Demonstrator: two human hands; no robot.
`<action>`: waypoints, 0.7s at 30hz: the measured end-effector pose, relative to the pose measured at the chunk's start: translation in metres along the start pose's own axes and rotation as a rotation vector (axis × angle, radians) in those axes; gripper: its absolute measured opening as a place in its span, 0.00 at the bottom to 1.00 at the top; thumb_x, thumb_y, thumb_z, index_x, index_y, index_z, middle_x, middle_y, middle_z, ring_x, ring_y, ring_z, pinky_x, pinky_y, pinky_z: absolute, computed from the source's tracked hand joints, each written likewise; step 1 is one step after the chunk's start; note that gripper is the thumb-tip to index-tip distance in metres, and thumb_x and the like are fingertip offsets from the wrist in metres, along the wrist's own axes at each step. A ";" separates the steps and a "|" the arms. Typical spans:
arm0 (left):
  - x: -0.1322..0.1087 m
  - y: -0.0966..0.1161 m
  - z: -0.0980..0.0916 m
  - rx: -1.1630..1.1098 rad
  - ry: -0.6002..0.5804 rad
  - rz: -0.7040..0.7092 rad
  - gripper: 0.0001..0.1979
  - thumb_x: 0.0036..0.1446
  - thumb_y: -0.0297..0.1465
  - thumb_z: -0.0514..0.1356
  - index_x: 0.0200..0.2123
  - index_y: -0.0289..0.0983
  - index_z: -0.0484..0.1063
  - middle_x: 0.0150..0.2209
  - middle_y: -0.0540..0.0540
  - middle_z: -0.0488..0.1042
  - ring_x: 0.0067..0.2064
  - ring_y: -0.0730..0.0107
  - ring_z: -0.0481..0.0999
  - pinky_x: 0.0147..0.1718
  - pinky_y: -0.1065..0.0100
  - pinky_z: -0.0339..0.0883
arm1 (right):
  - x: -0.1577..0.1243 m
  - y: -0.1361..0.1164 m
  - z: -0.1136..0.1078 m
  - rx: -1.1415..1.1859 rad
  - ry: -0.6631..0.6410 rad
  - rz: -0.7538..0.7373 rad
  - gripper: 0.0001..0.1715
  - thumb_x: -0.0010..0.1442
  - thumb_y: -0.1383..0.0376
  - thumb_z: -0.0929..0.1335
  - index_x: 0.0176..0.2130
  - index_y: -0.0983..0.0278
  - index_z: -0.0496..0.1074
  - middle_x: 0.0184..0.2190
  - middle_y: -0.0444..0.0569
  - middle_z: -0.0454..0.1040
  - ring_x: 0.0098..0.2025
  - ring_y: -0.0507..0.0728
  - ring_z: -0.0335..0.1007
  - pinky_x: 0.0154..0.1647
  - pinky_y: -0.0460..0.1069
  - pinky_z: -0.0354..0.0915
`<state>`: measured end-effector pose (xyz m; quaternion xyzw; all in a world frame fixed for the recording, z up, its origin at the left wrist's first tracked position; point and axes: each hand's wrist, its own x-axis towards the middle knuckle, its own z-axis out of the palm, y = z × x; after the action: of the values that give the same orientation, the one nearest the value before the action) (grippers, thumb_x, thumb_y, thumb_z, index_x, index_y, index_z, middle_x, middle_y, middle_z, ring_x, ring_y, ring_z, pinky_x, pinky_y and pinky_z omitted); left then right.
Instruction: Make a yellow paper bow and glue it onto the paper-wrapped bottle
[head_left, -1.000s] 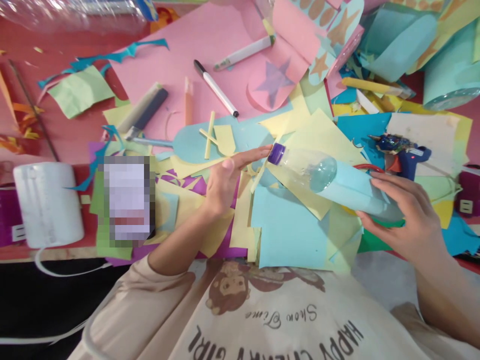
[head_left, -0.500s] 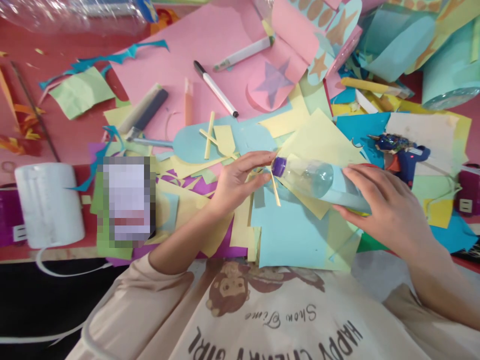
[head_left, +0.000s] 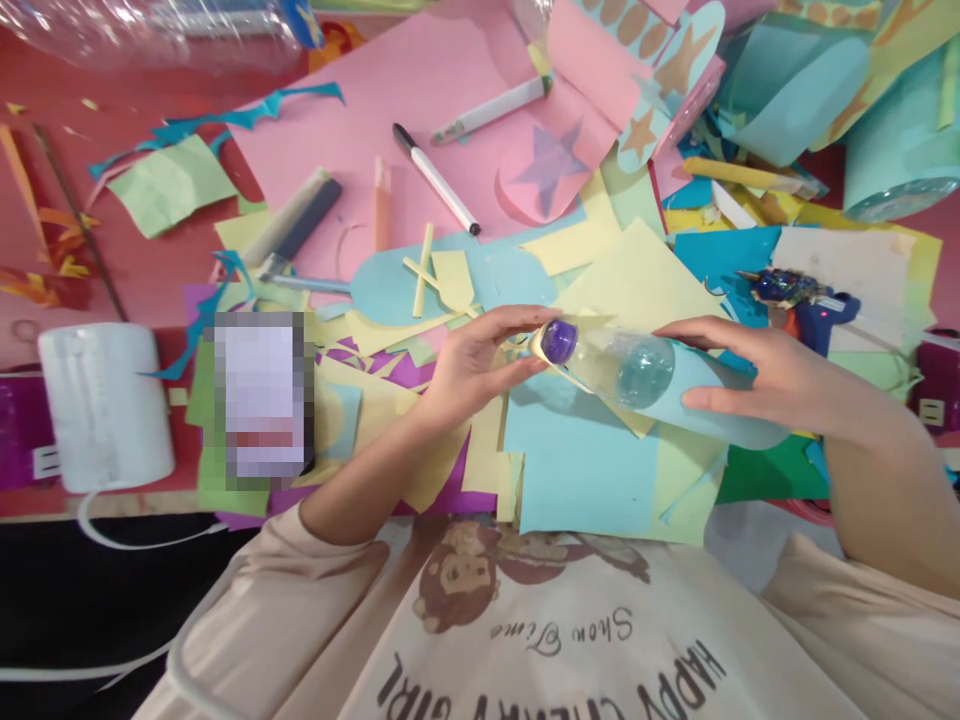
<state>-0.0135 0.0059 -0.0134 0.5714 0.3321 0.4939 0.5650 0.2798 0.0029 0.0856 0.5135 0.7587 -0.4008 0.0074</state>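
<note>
A clear plastic bottle with a purple cap lies tilted in front of me, its lower part wrapped in light blue paper. My right hand grips the wrapped part, thumb on the near side and fingers over the far side. At the cap end, my left hand pinches a thin yellow paper strip, which runs along the bottle's neck. The left fingertips are beside the cap; whether they touch it I cannot tell. Light blue paper and a yellow sheet lie underneath.
A blue glue gun lies to the right. Markers, including a black-capped one, rest on pink paper. At left are a blurred-out phone and a white device with a cord. Paper scraps cover much of the table.
The bottle has turned, cap more towards me, and its wrapped end has come nearer. My right hand has shifted its grip around it. The yellow strip now lies along the neck instead of hanging down.
</note>
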 end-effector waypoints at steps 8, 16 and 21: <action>0.003 0.001 0.001 0.033 0.031 0.076 0.18 0.50 0.31 0.70 0.46 0.43 0.76 0.44 0.45 0.80 0.47 0.66 0.80 0.48 0.64 0.76 | -0.002 -0.022 0.018 -0.277 0.248 -0.170 0.33 0.62 0.56 0.66 0.63 0.61 0.60 0.63 0.54 0.67 0.61 0.65 0.67 0.58 0.59 0.68; 0.001 0.001 0.000 0.036 -0.005 0.030 0.21 0.48 0.35 0.71 0.47 0.43 0.74 0.47 0.45 0.79 0.49 0.62 0.80 0.50 0.61 0.75 | 0.008 -0.031 0.038 -0.339 0.340 -0.201 0.33 0.57 0.55 0.71 0.59 0.61 0.63 0.54 0.55 0.75 0.50 0.65 0.76 0.43 0.55 0.74; 0.001 0.000 -0.001 0.070 -0.008 0.075 0.23 0.47 0.36 0.72 0.47 0.43 0.74 0.46 0.44 0.79 0.47 0.62 0.80 0.48 0.64 0.75 | 0.008 -0.033 0.029 -0.260 0.213 -0.116 0.37 0.55 0.53 0.71 0.61 0.59 0.62 0.57 0.52 0.73 0.52 0.65 0.75 0.45 0.55 0.74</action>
<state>-0.0139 0.0071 -0.0132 0.6049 0.3253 0.5006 0.5270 0.2382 -0.0138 0.0823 0.5029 0.8292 -0.2423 -0.0297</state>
